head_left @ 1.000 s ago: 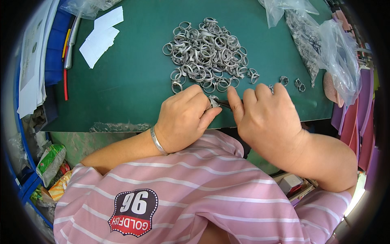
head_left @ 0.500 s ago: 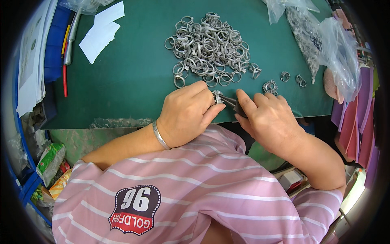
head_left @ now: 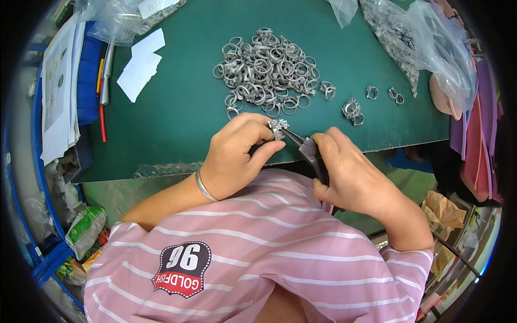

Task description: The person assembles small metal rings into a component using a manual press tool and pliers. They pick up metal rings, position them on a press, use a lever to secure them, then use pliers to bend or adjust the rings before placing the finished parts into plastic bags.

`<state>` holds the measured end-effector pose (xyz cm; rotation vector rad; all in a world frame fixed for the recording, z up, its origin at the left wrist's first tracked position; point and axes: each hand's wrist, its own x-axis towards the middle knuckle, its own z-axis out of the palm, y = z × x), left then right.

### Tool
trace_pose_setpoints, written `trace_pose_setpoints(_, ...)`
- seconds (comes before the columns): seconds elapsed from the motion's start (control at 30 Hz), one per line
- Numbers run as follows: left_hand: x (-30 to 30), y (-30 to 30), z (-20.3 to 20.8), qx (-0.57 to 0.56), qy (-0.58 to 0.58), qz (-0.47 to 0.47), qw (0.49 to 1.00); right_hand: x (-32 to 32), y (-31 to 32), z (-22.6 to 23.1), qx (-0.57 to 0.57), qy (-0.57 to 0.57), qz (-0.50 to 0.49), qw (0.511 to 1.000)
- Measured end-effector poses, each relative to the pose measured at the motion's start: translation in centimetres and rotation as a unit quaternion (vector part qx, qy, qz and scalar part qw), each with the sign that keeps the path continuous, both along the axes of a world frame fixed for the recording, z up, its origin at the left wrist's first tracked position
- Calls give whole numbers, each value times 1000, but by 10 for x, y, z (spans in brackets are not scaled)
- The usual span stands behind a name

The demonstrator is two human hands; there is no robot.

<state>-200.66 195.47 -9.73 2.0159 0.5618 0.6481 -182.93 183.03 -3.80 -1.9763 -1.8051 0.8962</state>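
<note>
Between its thumb and fingers my left hand [head_left: 237,145] pinches a silvery ring [head_left: 278,128] with an ornate top, just above the near edge of the table. My right hand [head_left: 353,172] is closed round the handles of dark pliers [head_left: 309,149]. The slim jaws point left and touch the ring's top; whether they grip it I cannot tell. Just beyond my hands lies a heap of dull grey rings [head_left: 269,70]. To its right sits one loose ring [head_left: 327,90], then a small cluster of ornate rings [head_left: 352,110].
The green table top [head_left: 177,118] bears torn white papers [head_left: 139,76]. At the far right lies a clear plastic bag [head_left: 441,48] of grey pieces. A red stick [head_left: 103,124] and a metal tool [head_left: 107,75] rest at the left, beside a blue bin [head_left: 90,81].
The view has shifted slightly. My right hand has turned and drawn back toward me, so more of the pliers shows. My left hand still holds the ring, with more of its top visible.
</note>
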Motion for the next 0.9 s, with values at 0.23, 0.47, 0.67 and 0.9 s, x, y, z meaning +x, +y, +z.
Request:
trace_pose_setpoints(0.23,4,7,8,-51,-122,22,991,2,10,-19,216,-62,-29,974)
trace_pose_setpoints(0.47,21,27,39,31,-194,-3,980,-23,41,-37,348,127,-127,920)
trace_pose_setpoints(0.67,38,40,48,0,-187,-52,981,-24,44,-50,417,116,-151,889)
trace_pose_setpoints(0.9,52,53,61,108,-75,-124,983,-29,33,-60,365,78,-193,907)
